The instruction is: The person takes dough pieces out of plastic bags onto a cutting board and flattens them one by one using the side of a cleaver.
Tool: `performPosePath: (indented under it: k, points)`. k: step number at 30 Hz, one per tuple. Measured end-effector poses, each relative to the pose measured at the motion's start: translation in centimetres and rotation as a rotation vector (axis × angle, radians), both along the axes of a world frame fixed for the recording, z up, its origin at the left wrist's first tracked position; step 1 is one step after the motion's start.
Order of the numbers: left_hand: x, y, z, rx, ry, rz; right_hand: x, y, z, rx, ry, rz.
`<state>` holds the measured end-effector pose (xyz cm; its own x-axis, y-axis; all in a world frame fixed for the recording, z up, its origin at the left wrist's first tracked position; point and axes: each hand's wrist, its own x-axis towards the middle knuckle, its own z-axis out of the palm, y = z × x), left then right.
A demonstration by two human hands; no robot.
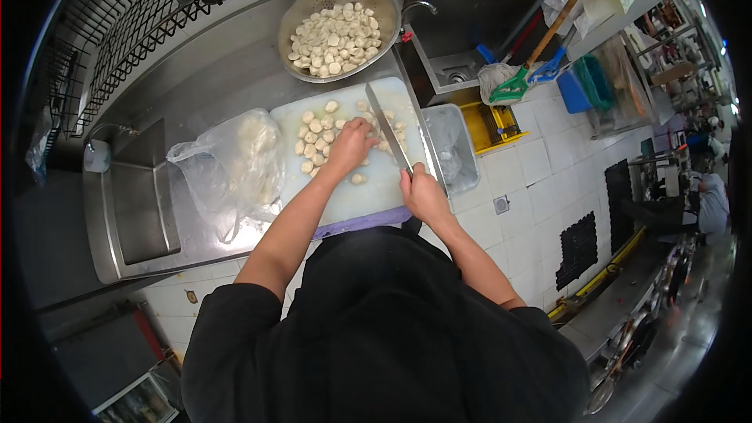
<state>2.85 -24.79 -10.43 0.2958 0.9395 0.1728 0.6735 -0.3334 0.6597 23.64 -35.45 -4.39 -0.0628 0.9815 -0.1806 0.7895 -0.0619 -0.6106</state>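
Note:
My right hand (424, 192) is closed around the handle of a long kitchen knife (385, 124). Its blade slants across the right part of a white cutting board (337, 200). My left hand (353, 145) rests on the board left of the blade, fingers curled down over pale, meatball-like balls (317, 137); what lies under the fingertips is partly hidden. Loose balls lie mostly left of that hand, and several pieces show right of the blade. Behind the board, a perforated metal colander (291, 22) holds a heap of similar pale pieces.
A clear plastic bag (227, 164) with pale contents lies left of the board. A steel sink (145, 204) is at the far left, another sink (454, 70) at the back right. A clear plastic tub (454, 149) and a yellow mop bucket (493, 129) stand to the right.

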Motion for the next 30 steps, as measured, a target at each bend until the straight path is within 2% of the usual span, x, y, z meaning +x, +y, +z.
performPosePath:
  k: [5, 7, 8, 10, 11, 13, 16, 19, 25, 30]
  points:
    - [0.4, 1.6, 0.8, -0.231, -0.104, 0.172, 1.6, -1.0, 0.9, -0.059, 0.114, -0.042]
    - [-1.0, 4.0, 0.6, 0.020, -0.057, 0.229, 1.6, -1.8, 1.4, -0.116, 0.138, -0.051]
    - [-1.5, 5.1, 0.4, 0.019, -0.055, 0.224, 1.7, -2.2, 1.5, -0.151, 0.154, -0.036]
    - [-2.3, 7.0, -0.4, 0.179, -0.029, -0.001, 1.7, -3.0, 1.3, -0.185, 0.170, -0.023]
    - [-2.6, 7.5, -0.4, 0.180, -0.029, -0.003, 1.6, -3.3, 0.8, -0.202, 0.185, 0.003]
    - [-3.1, 8.0, 0.5, -0.063, 0.066, -0.027, 1.5, -3.7, 0.0, -0.216, 0.202, 0.028]
    - [-3.8, 8.0, 1.0, -0.203, 0.033, 0.043, 1.3, -3.9, -0.7, -0.200, 0.181, 0.018]
    - [-4.4, 6.7, 0.8, -0.112, 0.004, -0.043, 1.0, -3.7, -1.3, -0.218, 0.175, -0.007]
    - [-5.1, 4.1, 0.8, -0.052, -0.078, -0.044, -0.1, -3.5, -0.9, -0.188, 0.148, -0.016]
    - [-4.6, 4.8, 0.5, -0.125, -0.095, -0.086, -0.4, -3.1, -0.3, -0.164, 0.149, -0.021]
